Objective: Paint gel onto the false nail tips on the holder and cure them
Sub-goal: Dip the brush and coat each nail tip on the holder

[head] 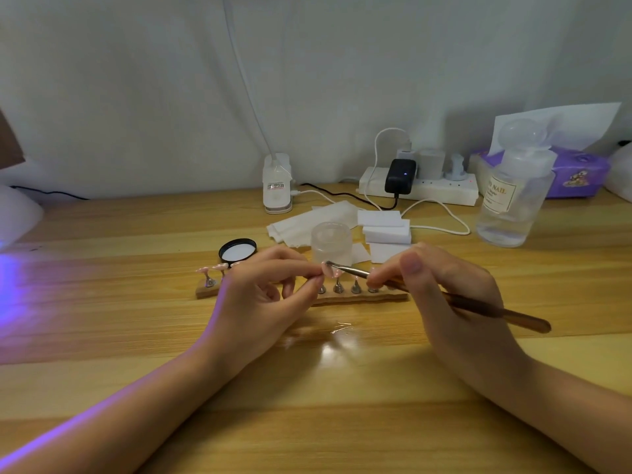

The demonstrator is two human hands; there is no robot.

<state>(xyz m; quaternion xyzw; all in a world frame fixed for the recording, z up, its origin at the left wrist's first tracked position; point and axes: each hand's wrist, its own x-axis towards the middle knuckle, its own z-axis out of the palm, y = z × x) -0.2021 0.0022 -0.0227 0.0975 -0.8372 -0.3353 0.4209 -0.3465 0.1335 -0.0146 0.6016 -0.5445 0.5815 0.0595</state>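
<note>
The left hand [270, 292] pinches a pale pink nail tip [329, 270] between thumb and forefinger, its other fingers loosely curled, holding the tip just above the holder [359, 297]. The right hand [441, 289] grips a thin metal tool [444, 297] like a pen, fingers curled round the shaft, and the tool's flat end touches the nail tip; whether there is gel on that end is hard to tell at this size. The tool's long handle sticks out past the right hand toward the right. The holder is a wooden strip lying on the tabletop [307, 388] directly under both hands, with a row of small metal stands along it. At its left end, more pink tips [212, 268] sit on their stands. Just behind the hands stands a small clear jar [331, 246], and its black lid [237, 250] lies upturned to the left of it. White wipes [301, 224] and white blocks [386, 230] lie behind the jar. Farther back, a white power strip [441, 191] with a black adapter rests against the wall, a clear bottle [516, 193] stands to the right, and a purple tissue box [578, 172] is behind that. Violet light spills across the tabletop from the left edge.
</note>
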